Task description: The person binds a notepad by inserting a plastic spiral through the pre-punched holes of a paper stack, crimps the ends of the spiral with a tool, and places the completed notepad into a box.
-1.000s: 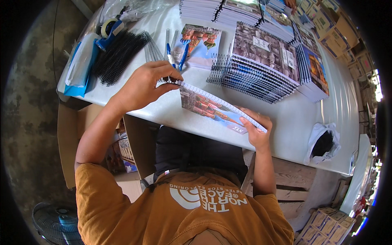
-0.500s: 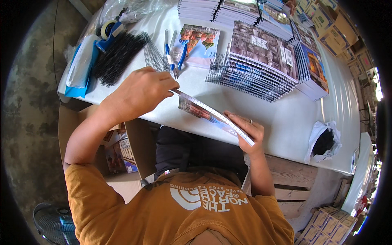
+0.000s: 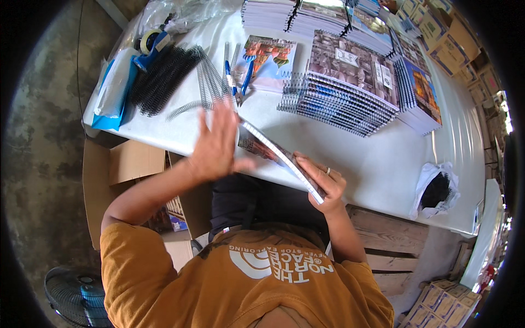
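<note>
My right hand is closed on the lower right end of a thin notebook, which is tilted with its white edge up over the table's front edge. The spread fingers of my left hand are open and smeared by motion, beside the notebook's upper end. Just beyond that end lie pliers with blue handles. Clear-looking loose spiral coils lie left of the pliers, next to a heap of black spiral coils. A booklet with colourful domes on its cover lies right of the pliers.
Spiral-bound notebooks stand in a tall stack, with more stacks behind. A blue tape dispenser and a blue-and-white packet lie at left. A white bag with black contents is at right. Below stand an open carton and a fan.
My left hand has let go of the notebook's upper end, and its fingers have spread as it moved down and right. The notebook has swung steeper in my right hand.
</note>
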Action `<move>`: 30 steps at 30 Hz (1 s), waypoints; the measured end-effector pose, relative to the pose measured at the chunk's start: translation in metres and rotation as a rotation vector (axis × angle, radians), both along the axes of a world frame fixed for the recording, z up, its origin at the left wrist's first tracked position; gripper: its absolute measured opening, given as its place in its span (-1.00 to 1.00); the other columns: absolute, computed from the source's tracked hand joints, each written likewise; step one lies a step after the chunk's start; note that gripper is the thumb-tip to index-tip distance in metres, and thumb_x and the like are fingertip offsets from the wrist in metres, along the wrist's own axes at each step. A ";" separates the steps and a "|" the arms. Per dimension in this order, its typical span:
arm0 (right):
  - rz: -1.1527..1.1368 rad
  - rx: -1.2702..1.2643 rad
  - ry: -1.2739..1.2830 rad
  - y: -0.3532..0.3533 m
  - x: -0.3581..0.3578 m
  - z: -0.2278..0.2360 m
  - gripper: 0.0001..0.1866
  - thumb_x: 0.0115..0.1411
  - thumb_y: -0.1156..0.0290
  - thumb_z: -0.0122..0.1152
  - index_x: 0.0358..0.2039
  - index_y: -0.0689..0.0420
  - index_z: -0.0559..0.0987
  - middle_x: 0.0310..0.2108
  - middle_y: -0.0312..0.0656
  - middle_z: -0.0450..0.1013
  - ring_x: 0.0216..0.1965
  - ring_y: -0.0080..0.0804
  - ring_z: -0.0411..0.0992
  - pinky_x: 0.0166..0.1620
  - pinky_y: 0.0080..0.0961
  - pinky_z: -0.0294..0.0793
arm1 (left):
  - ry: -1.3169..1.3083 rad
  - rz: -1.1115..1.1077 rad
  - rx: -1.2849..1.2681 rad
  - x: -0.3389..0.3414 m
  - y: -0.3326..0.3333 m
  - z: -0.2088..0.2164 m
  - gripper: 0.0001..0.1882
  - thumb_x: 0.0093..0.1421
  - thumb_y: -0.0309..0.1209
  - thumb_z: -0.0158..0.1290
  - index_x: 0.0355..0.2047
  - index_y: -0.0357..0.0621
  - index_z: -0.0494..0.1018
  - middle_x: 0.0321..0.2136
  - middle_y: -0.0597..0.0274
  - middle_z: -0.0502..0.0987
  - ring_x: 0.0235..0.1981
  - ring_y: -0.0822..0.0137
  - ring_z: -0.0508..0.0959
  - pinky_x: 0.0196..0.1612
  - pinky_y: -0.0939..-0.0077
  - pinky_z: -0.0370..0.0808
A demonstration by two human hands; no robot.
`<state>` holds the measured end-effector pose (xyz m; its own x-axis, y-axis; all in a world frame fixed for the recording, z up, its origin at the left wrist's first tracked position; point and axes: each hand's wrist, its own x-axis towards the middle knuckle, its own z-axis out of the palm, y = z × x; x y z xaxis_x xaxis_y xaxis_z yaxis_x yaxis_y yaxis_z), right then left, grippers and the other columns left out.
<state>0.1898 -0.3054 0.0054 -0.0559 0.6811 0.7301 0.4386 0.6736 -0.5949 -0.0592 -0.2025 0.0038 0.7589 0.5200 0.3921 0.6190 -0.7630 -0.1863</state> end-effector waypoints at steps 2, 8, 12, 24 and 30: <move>0.025 -0.006 0.058 -0.001 0.000 0.001 -0.70 0.01 0.56 0.21 -0.19 0.32 0.52 -0.32 0.08 0.51 -0.27 -0.15 0.53 -0.25 -0.45 0.55 | 0.051 -0.211 0.286 -0.004 -0.016 -0.015 0.15 0.01 0.42 -0.41 0.18 -0.54 -0.16 0.20 -0.47 -0.19 0.26 -0.31 -0.33 0.16 -0.21 -0.55; 0.099 0.025 0.028 -0.004 -0.014 -0.002 -0.70 0.02 0.55 0.20 -0.17 0.33 0.52 -0.30 0.11 0.50 -0.28 -0.13 0.54 -0.24 -0.42 0.54 | -0.485 0.145 0.084 0.000 0.003 -0.033 0.21 0.00 0.45 -0.43 0.17 -0.60 -0.30 0.21 -0.43 -0.29 0.26 -0.26 -0.22 0.21 -0.10 -0.49; 0.084 0.058 0.048 -0.005 -0.014 -0.009 -0.70 0.01 0.55 0.21 -0.20 0.34 0.53 -0.30 0.11 0.50 -0.30 -0.14 0.54 -0.26 -0.42 0.55 | -0.469 0.021 0.386 -0.012 0.004 -0.008 0.15 0.05 0.42 -0.56 0.19 -0.57 -0.26 0.23 -0.38 -0.37 0.25 -0.30 -0.38 0.18 -0.15 -0.53; 0.105 0.094 -0.055 0.002 -0.024 0.001 -0.71 -0.01 0.54 0.22 -0.21 0.28 0.55 -0.32 0.06 0.51 -0.32 -0.18 0.55 -0.30 -0.42 0.56 | -0.534 -0.088 0.228 -0.002 0.009 -0.020 0.23 -0.05 0.48 -0.44 0.13 -0.63 -0.08 0.18 -0.54 -0.41 0.23 -0.36 -0.43 0.18 -0.20 -0.46; 0.069 0.095 -0.065 0.004 -0.016 -0.004 -0.70 -0.02 0.56 0.22 -0.21 0.28 0.55 -0.34 0.02 0.52 -0.35 -0.18 0.55 -0.30 -0.43 0.56 | -0.520 -0.305 0.729 0.003 0.028 -0.037 0.05 0.02 0.37 -0.24 0.24 -0.28 -0.10 0.13 -0.39 0.06 0.20 -0.32 -0.06 0.17 -0.32 -0.25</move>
<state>0.1741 -0.3011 0.0014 -0.1494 0.6018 0.7846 0.4244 0.7557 -0.4988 -0.0563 -0.1744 -0.0331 0.4605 -0.1785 0.8695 0.5517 -0.7099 -0.4379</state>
